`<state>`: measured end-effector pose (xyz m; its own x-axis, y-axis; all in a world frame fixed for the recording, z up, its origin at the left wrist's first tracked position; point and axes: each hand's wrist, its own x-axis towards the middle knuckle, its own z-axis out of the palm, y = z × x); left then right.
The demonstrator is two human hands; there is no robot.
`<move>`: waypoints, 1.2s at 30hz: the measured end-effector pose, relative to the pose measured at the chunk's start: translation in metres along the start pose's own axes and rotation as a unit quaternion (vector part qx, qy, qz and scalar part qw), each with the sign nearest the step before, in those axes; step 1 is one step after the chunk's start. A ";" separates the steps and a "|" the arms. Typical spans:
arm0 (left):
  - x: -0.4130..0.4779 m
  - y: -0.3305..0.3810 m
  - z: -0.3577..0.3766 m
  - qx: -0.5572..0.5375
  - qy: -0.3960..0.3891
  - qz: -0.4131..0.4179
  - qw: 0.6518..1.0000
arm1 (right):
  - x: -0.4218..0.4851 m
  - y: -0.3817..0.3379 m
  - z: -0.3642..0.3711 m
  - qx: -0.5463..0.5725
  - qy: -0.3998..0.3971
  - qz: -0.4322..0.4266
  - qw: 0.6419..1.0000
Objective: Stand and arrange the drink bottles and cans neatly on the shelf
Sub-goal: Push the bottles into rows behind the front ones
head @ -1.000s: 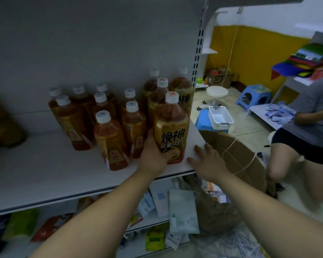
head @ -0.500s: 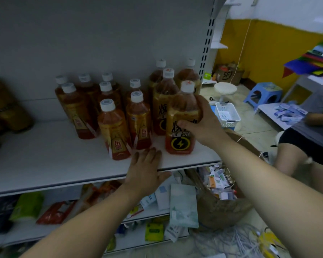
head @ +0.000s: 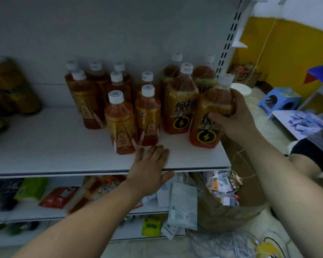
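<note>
Shelf edge (head: 198,164) now props my flat, released left hand (head: 149,170), right hand's (head: 235,120) taken over grasping the end bottle (head: 206,135) for lining up.

A blue stool (head: 279,101) stands before a yellow wall (head: 287,43), with a cardboard box (head: 247,76) against that wall. A low white table (head: 279,116) on the right carries blue-and-white packets (head: 304,121). Lower down, a brown bag (head: 226,215) holds small cartons (head: 222,185), and white cables (head: 222,243) lie beside it. A pale pouch (head: 183,207) leans just left of the bag. Further left lie a green packet (head: 31,189) and a red packet (head: 58,197).
</note>
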<state>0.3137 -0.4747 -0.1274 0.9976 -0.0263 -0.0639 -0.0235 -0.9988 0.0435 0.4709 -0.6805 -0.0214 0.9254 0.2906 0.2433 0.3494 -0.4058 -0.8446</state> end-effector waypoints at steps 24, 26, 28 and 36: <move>-0.039 -0.061 -0.078 -0.254 -0.092 -0.039 0.962 | 0.026 -0.053 0.044 -0.179 0.098 -0.022 0.979; -0.056 -0.088 -0.092 -0.239 -0.080 -0.045 0.967 | 0.016 -0.085 0.058 -0.231 0.107 -0.056 0.965; -0.073 -0.119 -0.102 -0.222 -0.077 -0.061 0.970 | 0.010 -0.117 0.079 -0.287 0.081 -0.090 0.950; -0.168 -0.283 -0.130 -0.157 -0.032 -0.187 0.969 | -0.018 -0.241 0.236 -0.290 -0.090 -0.140 0.943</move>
<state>0.1615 -0.1821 0.0005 0.9266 0.3220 -0.1944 0.3692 -0.8776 0.3059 0.3352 -0.3834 0.0655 0.7633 0.5777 0.2892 0.6460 -0.6812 -0.3444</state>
